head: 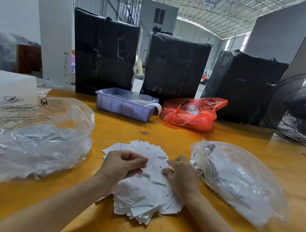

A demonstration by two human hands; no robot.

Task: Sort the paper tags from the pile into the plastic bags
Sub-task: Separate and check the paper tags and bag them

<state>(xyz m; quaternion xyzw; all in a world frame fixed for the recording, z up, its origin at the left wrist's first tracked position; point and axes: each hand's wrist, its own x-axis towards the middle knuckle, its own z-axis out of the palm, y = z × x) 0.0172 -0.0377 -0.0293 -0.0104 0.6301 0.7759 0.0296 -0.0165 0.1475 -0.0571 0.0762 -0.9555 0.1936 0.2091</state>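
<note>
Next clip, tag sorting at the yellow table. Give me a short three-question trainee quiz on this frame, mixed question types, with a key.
1. True or false: the pile of paper tags lies between the two clear plastic bags.
2. Multiple choice: what sits directly right of the purple bin at the back of the table? A) the fan B) the red bag C) a black wrapped box
3. Fill in: both hands are working over the ____.

Key
1. True: the left bag and the right bag flank the pile.
2. B: the red bag; the fan stands farther right.
3. Pile: the left hand and right hand both pinch tags there.
</note>
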